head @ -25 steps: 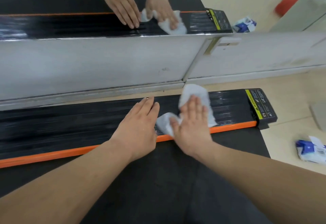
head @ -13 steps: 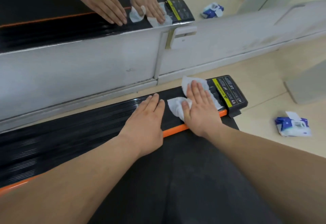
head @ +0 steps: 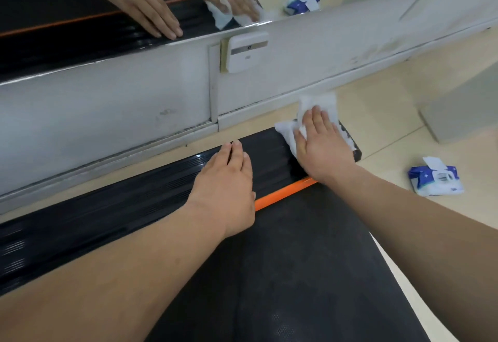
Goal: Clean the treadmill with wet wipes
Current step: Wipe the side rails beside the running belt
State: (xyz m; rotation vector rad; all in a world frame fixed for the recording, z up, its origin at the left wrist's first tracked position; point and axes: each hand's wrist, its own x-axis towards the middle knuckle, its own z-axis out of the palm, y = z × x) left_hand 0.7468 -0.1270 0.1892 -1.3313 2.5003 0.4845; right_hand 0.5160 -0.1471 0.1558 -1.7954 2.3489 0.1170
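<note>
The treadmill lies low on the floor: a black ribbed side rail [head: 134, 193] with an orange stripe [head: 283, 193] and the dark belt [head: 296, 274] nearest me. My right hand [head: 323, 150] lies flat with straight fingers and presses a white wet wipe [head: 320, 104] onto the rail's right end cap, which it mostly hides. My left hand [head: 226, 188] rests flat on the rail just to the left, holding nothing.
A blue and white wet-wipe pack [head: 433, 177] lies on the beige floor at the right. A grey wall base [head: 107, 104] with a white box [head: 246, 52] runs behind the rail, a mirror [head: 80, 5] above it. A grey block [head: 463, 107] stands at the right.
My right hand has slid the wipe rightward along the rail onto the end cap. My left hand has followed to the right along the rail. The view has shifted right as well.
</note>
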